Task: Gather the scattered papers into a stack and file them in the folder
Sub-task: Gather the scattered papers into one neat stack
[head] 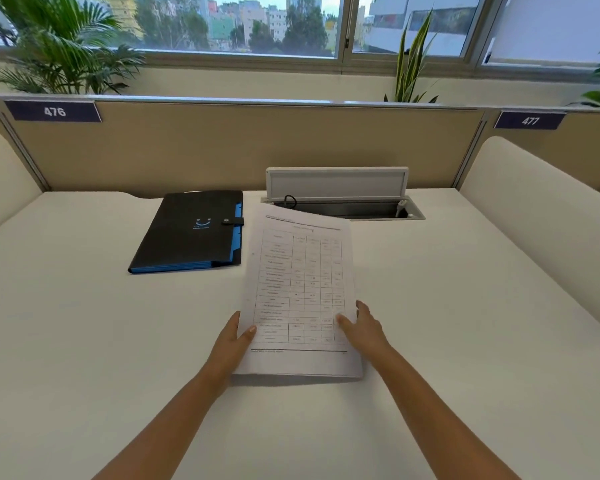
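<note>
Black folder [191,230] with blue tabs, strap snapped closed, flat on the white table [84,323], left of centre. Left hand [234,344] pinching the papers' [300,292] lower left edge, thumb on top. Papers gathered in one stack, top sheet a printed grid, raised slightly off the table. Right hand [364,323] gripping the lower right edge, thumb across the page. Open cable tray [343,202] behind.

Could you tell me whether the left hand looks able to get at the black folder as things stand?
Probably not yet: the left hand grips the papers with the right hand. Nothing lies between it and the closed folder, though.
</note>
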### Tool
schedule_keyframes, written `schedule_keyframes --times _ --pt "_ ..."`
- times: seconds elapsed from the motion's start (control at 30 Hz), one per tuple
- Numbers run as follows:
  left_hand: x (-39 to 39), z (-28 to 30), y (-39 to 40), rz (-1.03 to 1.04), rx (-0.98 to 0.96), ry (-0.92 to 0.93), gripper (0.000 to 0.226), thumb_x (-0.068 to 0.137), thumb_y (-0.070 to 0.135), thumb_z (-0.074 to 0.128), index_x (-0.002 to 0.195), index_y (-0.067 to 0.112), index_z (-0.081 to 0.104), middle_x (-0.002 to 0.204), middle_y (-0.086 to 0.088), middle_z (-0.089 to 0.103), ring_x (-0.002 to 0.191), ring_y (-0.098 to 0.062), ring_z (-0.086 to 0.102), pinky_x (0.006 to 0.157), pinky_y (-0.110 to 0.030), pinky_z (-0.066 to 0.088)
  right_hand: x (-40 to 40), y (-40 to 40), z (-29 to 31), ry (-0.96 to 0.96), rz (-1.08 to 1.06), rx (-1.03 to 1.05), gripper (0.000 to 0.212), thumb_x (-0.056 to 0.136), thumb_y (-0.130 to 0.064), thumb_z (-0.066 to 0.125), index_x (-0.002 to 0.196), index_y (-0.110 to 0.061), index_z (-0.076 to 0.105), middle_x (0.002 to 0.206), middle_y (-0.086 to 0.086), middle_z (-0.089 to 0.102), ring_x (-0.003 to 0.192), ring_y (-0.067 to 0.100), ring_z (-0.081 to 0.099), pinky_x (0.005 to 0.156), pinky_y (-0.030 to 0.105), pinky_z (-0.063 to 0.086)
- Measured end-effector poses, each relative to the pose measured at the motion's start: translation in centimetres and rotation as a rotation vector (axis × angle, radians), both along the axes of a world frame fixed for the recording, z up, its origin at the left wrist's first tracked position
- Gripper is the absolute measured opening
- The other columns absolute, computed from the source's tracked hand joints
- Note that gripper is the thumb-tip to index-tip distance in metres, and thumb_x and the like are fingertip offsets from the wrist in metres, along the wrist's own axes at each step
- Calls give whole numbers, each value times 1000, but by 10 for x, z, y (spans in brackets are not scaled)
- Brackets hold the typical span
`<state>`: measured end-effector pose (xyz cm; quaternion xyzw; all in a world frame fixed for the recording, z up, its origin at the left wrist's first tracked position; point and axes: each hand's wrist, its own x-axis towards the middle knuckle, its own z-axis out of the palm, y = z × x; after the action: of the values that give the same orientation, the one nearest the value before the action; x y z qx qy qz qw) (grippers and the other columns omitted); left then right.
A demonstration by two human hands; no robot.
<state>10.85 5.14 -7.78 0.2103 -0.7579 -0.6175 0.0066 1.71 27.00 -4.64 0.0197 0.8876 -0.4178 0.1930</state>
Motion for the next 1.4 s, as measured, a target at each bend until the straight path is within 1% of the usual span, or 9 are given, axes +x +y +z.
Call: schedule_keyframes --times 0.1,0.2,0.33,0.47,0.67,0.83,1.13,1.27,1.4 --pt "2 8 6 -33 6 93 24 94 32 44 112 46 37 115 18 55 100 -8 58 66 -11 52 -5 -1 20 -90 -126 -331 37 97 -18 36 131 -9 44 131 9 54 109 25 56 88 34 49" --pt "-1 20 12 -30 -5 172 23 95 28 43 107 48 39 108 15 57 95 -10 62 57 -11 52 -6 -5 38 51 -133 -413 34 97 -14 34 128 -14 46 117 4 58 99 20 58 75 25 49" --pt "-7 41 16 17 -5 288 29 94 28 45 114 46 36 110 21 53 99 -5 57 71 -16 55 -4 -5 54 258 -70 -535 19 97 -19 39 113 -21 49 103 -4 61 96 15 62 63 17 50" --pt "-10 53 19 36 -30 348 49 85 32 56 129 34 36 117 13 51 102 -8 54 84 -29 49 -1 -2 58 383 -23 -635 20 93 -20 51 113 -22 47 108 -5 59 97 9 59 75 22 54" --pt "-12 58 26 55 72 389 35 80 21 63 104 42 48 103 17 59 93 -7 58 70 -23 52 5 2 54 392 -40 -645 38 85 -24 63 119 -21 46 120 2 58 107 20 56 88 38 52" --pt "-14 50 31 26 93 345 30 85 14 59 97 40 52 97 13 61 89 -8 58 67 -21 52 6 3 41 384 -23 -620 41 86 -18 63 123 -18 45 120 3 56 110 20 53 92 36 49" --pt "-9 24 35 11 51 214 33 91 16 50 124 21 45 118 -3 54 111 -27 50 97 -50 44 5 12 -16 314 -1 -480 37 92 -15 53 127 -17 43 123 3 55 114 21 52 92 32 45" --pt "-11 18 34 41 39 176 44 92 19 49 134 13 40 128 -10 52 116 -29 49 99 -52 41 0 19 -29 277 -33 -443 40 93 -19 51 132 -20 41 122 -5 54 108 13 50 88 25 41" --pt "-14 13 33 37 67 190 32 91 20 50 122 26 44 116 0 57 106 -21 53 91 -43 48 -1 23 -33 259 -7 -369 28 92 -22 55 120 -22 54 108 -7 61 98 12 56 72 11 42"
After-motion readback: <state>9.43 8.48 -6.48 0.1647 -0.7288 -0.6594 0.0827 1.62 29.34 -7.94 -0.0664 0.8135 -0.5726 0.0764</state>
